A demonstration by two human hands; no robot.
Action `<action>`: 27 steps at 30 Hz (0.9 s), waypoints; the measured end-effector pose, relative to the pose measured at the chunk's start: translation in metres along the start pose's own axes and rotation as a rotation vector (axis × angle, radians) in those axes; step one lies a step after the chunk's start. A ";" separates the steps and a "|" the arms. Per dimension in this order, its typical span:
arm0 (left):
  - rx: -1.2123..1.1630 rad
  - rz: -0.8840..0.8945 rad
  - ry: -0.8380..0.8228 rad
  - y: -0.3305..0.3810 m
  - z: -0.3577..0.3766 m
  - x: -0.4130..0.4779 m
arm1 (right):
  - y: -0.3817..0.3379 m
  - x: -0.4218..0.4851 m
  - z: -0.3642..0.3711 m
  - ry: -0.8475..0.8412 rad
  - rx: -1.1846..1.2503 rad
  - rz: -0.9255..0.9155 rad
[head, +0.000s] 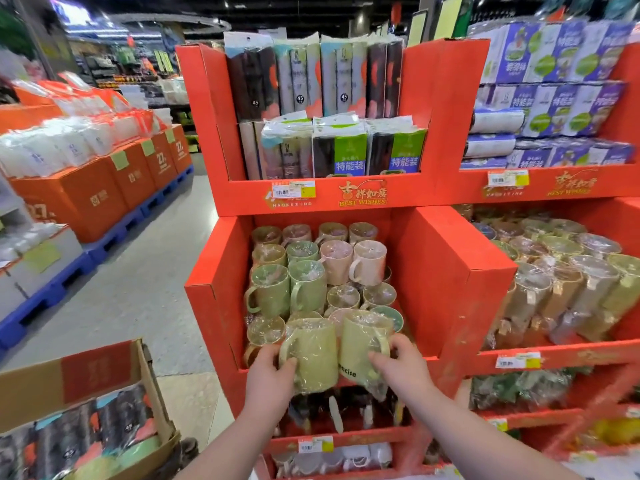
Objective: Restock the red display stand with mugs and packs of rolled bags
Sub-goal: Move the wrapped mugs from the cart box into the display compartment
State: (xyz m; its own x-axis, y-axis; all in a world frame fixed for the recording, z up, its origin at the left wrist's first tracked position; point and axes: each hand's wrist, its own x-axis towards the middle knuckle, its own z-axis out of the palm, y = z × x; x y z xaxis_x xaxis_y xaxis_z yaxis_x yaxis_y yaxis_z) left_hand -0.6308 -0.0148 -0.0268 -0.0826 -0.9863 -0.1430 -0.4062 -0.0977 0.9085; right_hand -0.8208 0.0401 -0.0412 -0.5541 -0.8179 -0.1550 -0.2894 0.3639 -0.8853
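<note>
The red display stand (446, 278) fills the middle of the view. Its top shelf holds packs of rolled bags (341, 150); its middle bin holds several plastic-wrapped mugs (304, 282), green and pink. At the bin's front edge my left hand (268, 374) grips a yellow-green wrapped mug (317, 355) by its handle side. My right hand (401, 367) grips a second yellow-green mug (360, 344) right beside it, tilted, with dark lettering near its base. The two mugs touch each other.
A cardboard box (104, 372) with more packs of rolled bags stands at lower left. A second red stand (554, 355) with wrapped mugs and purple packs adjoins on the right. Orange boxes on blue pallets (114, 237) line the left of the grey aisle floor.
</note>
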 end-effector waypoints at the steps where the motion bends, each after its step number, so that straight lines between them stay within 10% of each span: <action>1: -0.007 0.010 -0.006 0.002 0.001 0.006 | -0.004 0.006 -0.001 0.008 -0.007 -0.006; 27: -0.048 0.073 0.139 0.020 -0.037 0.114 | -0.049 0.150 0.062 0.160 -0.110 0.045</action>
State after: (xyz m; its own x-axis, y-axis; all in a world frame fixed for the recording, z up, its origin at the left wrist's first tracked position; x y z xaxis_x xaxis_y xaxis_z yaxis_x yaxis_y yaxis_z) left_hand -0.6146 -0.1340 -0.0103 0.0174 -0.9996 -0.0231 -0.3592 -0.0279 0.9328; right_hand -0.8408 -0.1277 -0.0489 -0.6829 -0.7215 -0.1144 -0.3401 0.4526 -0.8243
